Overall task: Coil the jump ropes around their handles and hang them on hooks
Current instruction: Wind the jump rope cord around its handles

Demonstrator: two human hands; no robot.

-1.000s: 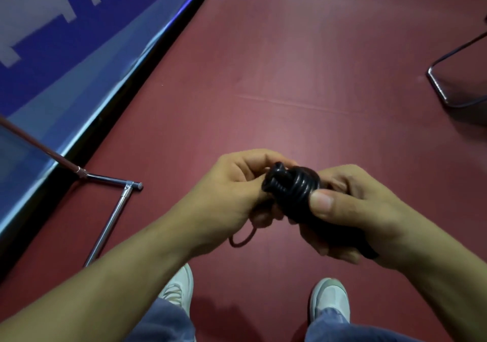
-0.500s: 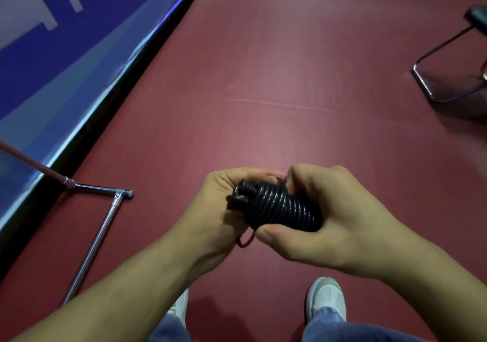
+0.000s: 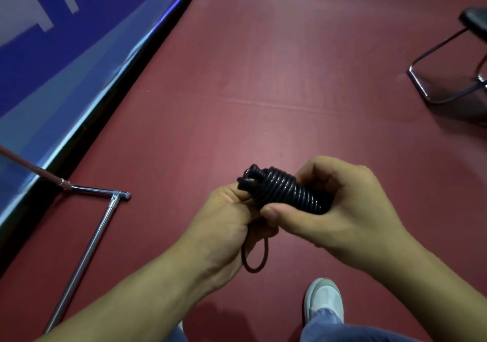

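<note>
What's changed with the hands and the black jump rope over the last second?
The right hand rolled over the coiled jump rope, its fingers now wrapped over the top and thumb underneath, so the coils show along the side. The loose loop under the left hand hangs lower. Both hands kept their grip; the metal stand stayed put.

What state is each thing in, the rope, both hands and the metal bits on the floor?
Black coiled jump rope: wound tightly round its handles, held in the air, one short loop hanging loose.
Left hand: curled round the coil's end.
Right hand: gripping the coil, thumb along its near side.
Silver metal tube frame: resting on the red floor, untouched.
Black metal-framed chair: standing at far right, untouched.
</note>
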